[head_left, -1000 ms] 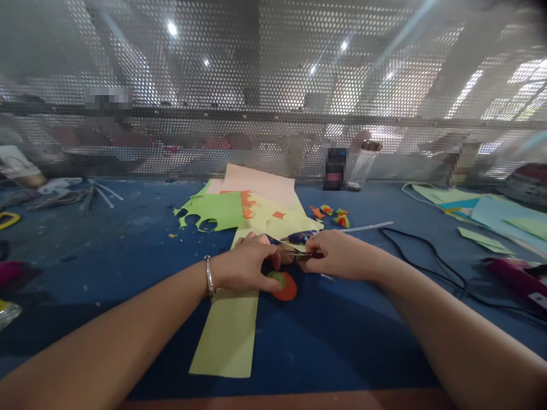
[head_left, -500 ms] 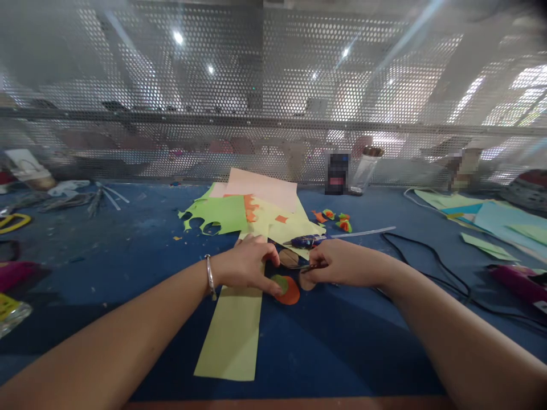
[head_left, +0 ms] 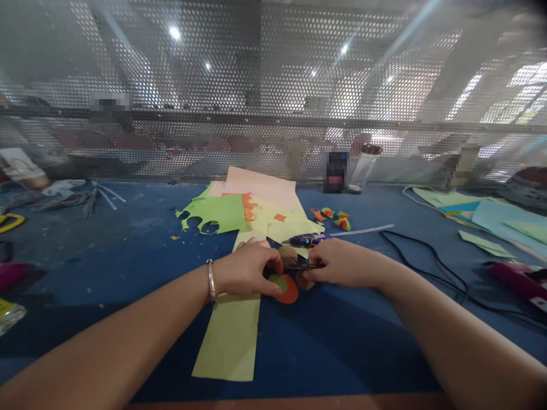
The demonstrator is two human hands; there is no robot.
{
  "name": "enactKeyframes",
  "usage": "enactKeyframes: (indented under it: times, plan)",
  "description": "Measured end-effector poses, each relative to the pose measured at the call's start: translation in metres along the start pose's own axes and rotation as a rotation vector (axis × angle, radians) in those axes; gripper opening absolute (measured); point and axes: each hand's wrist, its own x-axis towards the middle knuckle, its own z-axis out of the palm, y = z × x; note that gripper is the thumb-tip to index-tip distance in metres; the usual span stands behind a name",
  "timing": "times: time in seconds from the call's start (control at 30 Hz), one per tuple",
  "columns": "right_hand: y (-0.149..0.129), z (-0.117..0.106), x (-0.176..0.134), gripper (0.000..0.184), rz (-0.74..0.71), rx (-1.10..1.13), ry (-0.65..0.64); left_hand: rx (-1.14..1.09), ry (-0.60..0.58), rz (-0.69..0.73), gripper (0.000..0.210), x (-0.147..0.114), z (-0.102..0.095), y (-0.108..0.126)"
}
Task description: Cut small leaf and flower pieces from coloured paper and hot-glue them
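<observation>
My left hand, with a silver bangle at the wrist, rests over a long pale-yellow paper strip. Its thumb touches the edge of a green paper circle overlapping an orange paper circle, while the curled index finger stays apart from the thumb. Closed fingers of my right hand grip small scissors, mostly hidden, their thin metal part pointing left. Beside them lie a tan disc and a second brownish disc. A dark blue glue gun with a clear glue stick sits just behind.
Green paper with round cut-outs and a pink sheet lie ahead. Small orange-green paper pieces sit right of them. A black cable crosses the right side. A clear jar stands near the perforated metal screen.
The view has shifted slightly. My left hand's index finger has shifted a little, and its thumb stays at the paper circles. My right hand keeps nearly the same place and grip.
</observation>
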Motion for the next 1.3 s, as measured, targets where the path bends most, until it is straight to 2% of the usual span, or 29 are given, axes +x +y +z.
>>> enactKeyframes:
  times: [0.17,0.27,0.43,0.6,0.87,1.0,1.17,1.23,1.3]
  plan:
    - [-0.004,0.001,-0.003,0.027,0.058,-0.081,0.039,0.008,0.008,0.030,0.023,-0.003,0.006,0.010]
    - [-0.005,0.002,-0.005,0.023,0.082,-0.117,0.060,-0.107,0.004,0.014,0.012,-0.005,0.007,0.013]
    - [-0.006,0.004,-0.007,0.026,0.094,-0.108,0.087,-0.517,0.009,0.036,0.023,-0.005,-0.001,0.004]
    - [-0.010,0.006,-0.008,0.033,0.079,-0.123,0.127,-0.787,-0.067,-0.055,0.028,0.000,-0.007,-0.012]
    - [-0.021,0.006,-0.015,0.034,0.004,-0.224,0.281,-0.852,0.006,-0.129,0.025,0.002,-0.006,-0.015]
    - [-0.024,0.007,-0.015,0.038,-0.121,-0.241,0.394,-0.915,0.022,-0.136,0.026,0.003,-0.006,-0.017]
    - [-0.026,0.009,-0.013,0.019,-0.290,-0.275,0.486,-1.048,0.007,-0.132,0.025,0.003,-0.008,-0.016]
    - [-0.025,0.009,-0.012,0.026,-0.334,-0.279,0.523,-0.995,0.008,-0.155,0.024,0.003,-0.009,-0.017]
    - [-0.023,0.009,-0.012,0.031,-0.358,-0.258,0.588,-0.790,0.060,-0.176,0.020,0.002,-0.011,-0.021]
